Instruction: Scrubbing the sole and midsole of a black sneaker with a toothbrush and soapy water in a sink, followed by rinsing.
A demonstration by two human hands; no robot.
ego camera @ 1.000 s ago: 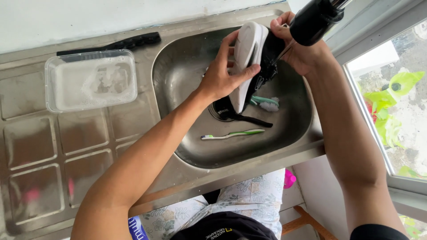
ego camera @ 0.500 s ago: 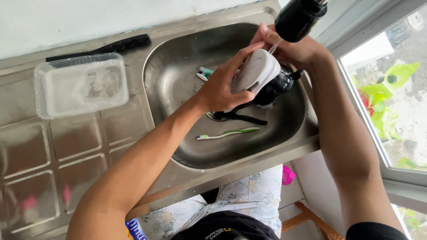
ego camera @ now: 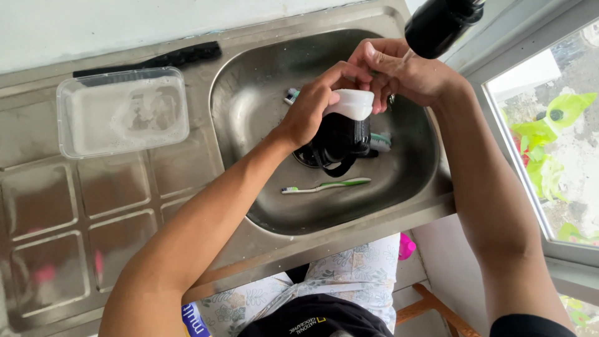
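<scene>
Toothbrush [ego camera: 326, 185] in sink [ego camera: 262, 68]; container [ego camera: 123, 112] on drainboard left of sink; knife [ego camera: 150, 61] behind container.

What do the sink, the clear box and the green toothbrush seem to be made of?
Sink: likely stainless steel, brushed grey with dull reflections. Clear box: probably thin plastic, translucent, with foam inside and soft rounded corners. Toothbrush: apparently plastic, with a glossy green and white handle.

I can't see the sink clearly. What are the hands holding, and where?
Both hands hold a black shoe with a white sole over the sink: left hand on the sole's side, right hand at its end.
</scene>
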